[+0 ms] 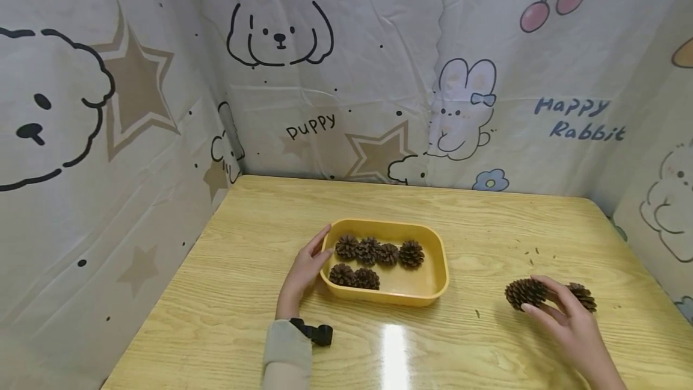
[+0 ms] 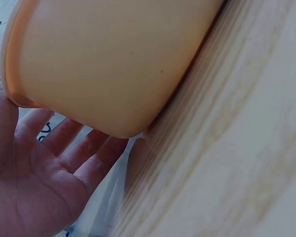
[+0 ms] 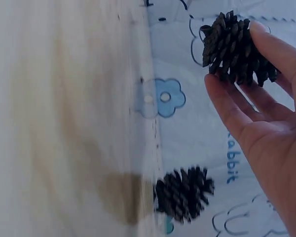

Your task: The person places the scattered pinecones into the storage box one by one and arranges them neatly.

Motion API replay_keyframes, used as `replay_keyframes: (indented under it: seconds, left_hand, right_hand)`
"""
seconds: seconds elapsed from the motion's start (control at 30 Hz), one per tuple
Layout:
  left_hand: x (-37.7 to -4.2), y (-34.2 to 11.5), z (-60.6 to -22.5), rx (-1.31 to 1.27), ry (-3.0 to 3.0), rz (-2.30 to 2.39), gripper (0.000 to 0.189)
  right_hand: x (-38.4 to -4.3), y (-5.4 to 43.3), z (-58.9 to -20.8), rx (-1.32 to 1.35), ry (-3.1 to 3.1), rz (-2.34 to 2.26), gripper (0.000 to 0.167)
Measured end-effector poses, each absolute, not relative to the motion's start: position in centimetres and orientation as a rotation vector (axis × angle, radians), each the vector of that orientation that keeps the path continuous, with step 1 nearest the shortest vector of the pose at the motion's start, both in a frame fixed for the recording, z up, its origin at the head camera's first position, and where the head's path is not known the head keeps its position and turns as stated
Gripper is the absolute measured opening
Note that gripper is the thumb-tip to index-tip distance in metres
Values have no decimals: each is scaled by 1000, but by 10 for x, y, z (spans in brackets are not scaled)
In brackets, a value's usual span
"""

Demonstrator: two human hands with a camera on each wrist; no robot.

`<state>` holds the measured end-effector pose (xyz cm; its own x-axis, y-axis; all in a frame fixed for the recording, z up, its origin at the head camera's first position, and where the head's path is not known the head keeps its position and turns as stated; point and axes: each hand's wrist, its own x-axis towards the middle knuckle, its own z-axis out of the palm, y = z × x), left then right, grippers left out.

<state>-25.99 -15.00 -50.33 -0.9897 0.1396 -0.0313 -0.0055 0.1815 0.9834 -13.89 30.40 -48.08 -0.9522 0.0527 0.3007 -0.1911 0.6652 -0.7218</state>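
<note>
A yellow plastic tray [image 1: 400, 297] with raised walls holds several brown pine cones [image 1: 368, 250] in two rows. At its left end my left hand [image 1: 306, 269] grips the wall, thumb at the rim and fingers along the outside; the tray's wall [image 2: 113, 59] covers the fingertips in the left wrist view. Off to the right, my right hand [image 1: 568, 324] holds a pine cone [image 1: 525, 294] between thumb and fingers. The right wrist view shows this pine cone [image 3: 234, 49] lifted above the table. A second loose pine cone [image 1: 582, 297] lies behind that hand.
The tray stands on a light wood table [image 1: 260, 221]. Small dark scale bits [image 1: 536, 251] lie scattered on its right side. A printed cloth [image 1: 346, 95] rises behind the table and along both sides. A black band [image 1: 314, 331] circles the left wrist.
</note>
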Motion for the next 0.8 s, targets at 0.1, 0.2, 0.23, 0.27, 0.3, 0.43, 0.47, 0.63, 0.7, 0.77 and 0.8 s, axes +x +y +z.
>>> replay_keyframes:
  seconds: [0.1,0.2,0.23,0.27,0.3,0.43,0.47,0.63,0.7,0.77,0.8]
  left_hand:
    - [-260,-150,-504,125,2316,1935,56]
    - [-260,-150,-504,116,2318,1932,56]
    - [-260,-150,-504,114,2320,1932,56]
    - [-260,-150,-504,114,2322,1932,56]
    - [-260,-150,-504,118,2325,1933,56]
    - [-260,-150,-505,115,2328,1934,56]
    - [-260,-150,-505,116,2329,1934,57]
    - [-262,-150,-505,114,2333,1934,57]
    - [-262,-150,-505,113,2332,1937,56]
    - [-262,-150,-505,113,2334,1936,56]
    - [-262,-150,-505,113,2332,1938,56]
  right_hand:
    - [-143,295,-478,158,-2560,1192,56]
    - [-147,287,-476,184,-2555,1201,56]
    - [-148,285,-475,195,-2551,1204,56]
    - [-150,283,-474,209,-2550,1202,56]
    - [-151,280,-474,224,-2549,1201,56]
    - [-156,272,-472,297,-2531,1203,56]
    - [-157,270,-472,315,-2526,1201,57]
    - [-164,262,-470,379,-2485,1163,58]
    - [-167,258,-469,399,-2478,1147,58]
    - [-170,255,-468,418,-2480,1138,57]
    - [-172,252,-467,429,-2485,1138,57]
